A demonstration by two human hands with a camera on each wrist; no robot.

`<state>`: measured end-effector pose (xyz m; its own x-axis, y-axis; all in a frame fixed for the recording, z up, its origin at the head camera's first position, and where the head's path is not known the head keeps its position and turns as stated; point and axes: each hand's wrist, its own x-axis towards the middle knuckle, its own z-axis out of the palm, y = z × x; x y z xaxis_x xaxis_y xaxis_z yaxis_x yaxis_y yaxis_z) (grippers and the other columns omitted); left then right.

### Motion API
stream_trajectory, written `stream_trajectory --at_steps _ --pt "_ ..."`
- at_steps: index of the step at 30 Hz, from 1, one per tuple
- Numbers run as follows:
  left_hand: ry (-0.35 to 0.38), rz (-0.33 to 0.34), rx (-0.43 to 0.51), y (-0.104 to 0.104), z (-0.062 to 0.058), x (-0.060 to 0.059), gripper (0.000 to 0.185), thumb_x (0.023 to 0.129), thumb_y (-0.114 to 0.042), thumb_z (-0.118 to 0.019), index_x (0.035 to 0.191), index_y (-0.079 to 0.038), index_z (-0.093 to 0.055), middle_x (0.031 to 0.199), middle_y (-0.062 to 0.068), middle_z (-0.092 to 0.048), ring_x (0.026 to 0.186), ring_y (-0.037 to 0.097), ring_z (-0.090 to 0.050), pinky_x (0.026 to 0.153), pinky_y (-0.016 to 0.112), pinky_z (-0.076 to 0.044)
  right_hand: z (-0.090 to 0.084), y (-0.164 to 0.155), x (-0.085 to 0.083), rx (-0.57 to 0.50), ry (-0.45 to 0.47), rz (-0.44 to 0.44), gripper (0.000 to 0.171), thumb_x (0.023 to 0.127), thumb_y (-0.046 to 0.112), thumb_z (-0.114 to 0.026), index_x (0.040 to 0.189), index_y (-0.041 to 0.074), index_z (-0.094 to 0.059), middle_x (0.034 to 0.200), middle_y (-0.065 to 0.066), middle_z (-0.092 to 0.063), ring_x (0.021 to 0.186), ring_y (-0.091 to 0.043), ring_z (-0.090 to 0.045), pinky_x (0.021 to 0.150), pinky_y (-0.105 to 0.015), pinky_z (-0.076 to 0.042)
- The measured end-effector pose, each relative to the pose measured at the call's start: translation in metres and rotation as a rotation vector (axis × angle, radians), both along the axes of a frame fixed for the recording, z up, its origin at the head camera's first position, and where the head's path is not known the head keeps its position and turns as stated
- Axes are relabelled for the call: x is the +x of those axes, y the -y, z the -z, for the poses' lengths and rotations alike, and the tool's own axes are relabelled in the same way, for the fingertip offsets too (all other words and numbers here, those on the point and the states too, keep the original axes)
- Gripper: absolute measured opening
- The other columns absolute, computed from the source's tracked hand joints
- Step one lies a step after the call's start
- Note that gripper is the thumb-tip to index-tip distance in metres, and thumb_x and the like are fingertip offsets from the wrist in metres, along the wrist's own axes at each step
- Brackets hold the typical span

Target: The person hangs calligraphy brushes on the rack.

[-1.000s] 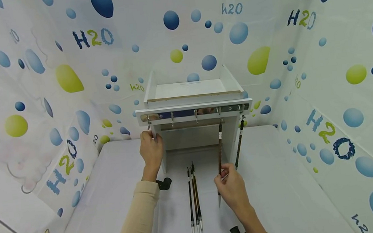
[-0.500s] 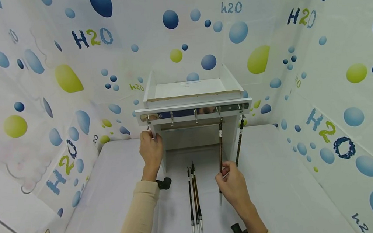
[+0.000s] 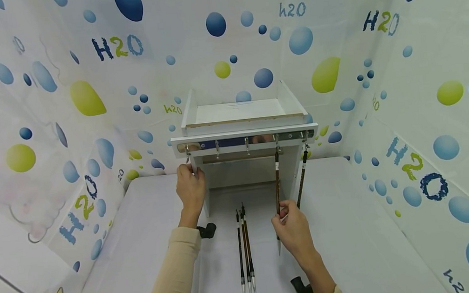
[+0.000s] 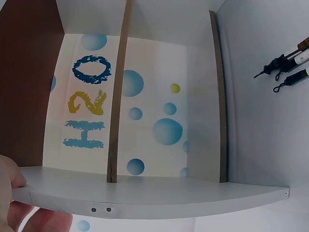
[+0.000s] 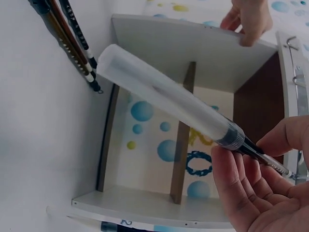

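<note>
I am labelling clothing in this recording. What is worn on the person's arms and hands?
Both hands, left hand and right hand, are bare, with no gloves. Each forearm has a beige long sleeve, and a black wrist mount sits at each wrist.

Scene is viewed from above and behind by head cam; white rack is shared at close range by both wrist cams.

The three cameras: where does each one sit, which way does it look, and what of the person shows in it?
Head: above, facing the white rack; both hands and sleeves show.
Left wrist: beside the rack's side panel; only left hand fingertips show.
Right wrist: faces the capped brush pinched by the right hand.
Shared: the rack appears in all.
</note>
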<state>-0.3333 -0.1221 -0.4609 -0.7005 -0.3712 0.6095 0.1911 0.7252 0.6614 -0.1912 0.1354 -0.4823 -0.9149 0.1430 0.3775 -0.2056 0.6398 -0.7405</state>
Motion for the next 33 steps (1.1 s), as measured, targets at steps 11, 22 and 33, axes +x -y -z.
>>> stream_trajectory --at_steps 11,22,33 --pt "0.016 0.004 -0.011 0.0 -0.001 0.002 0.019 0.094 -0.013 -0.06 0.104 0.003 -0.054 0.097 0.022 -0.06 0.075 0.044 -0.064 0.061 0.055 -0.05 0.015 -0.002 -0.012 0.047 -0.014 0.009 0.031 0.084 0.005 -0.062 0.114 -0.001 -0.058 0.085 -0.008 -0.066 0.07 -0.013 -0.063 0.059 -0.025 -0.048" --pt "0.009 0.0 -0.01 0.0 0.001 0.0 0.019 0.094 -0.014 -0.061 0.103 0.002 -0.054 0.097 0.021 -0.059 0.074 0.043 -0.063 0.061 0.055 -0.05 0.03 -0.006 -0.032 0.11 -0.051 0.02 0.026 0.083 0.005 -0.064 0.108 -0.005 -0.061 0.087 -0.013 -0.068 0.073 -0.019 -0.066 0.058 -0.028 -0.05" --pt "0.022 0.001 -0.01 0.0 0.001 0.001 0.02 0.094 -0.013 -0.06 0.105 0.003 -0.054 0.098 0.021 -0.059 0.076 0.043 -0.064 0.061 0.055 -0.05 0.033 -0.012 -0.053 0.15 -0.034 0.026 0.018 0.086 0.007 -0.063 0.1 -0.003 -0.064 0.087 -0.016 -0.071 0.074 -0.025 -0.07 0.059 -0.036 -0.055"
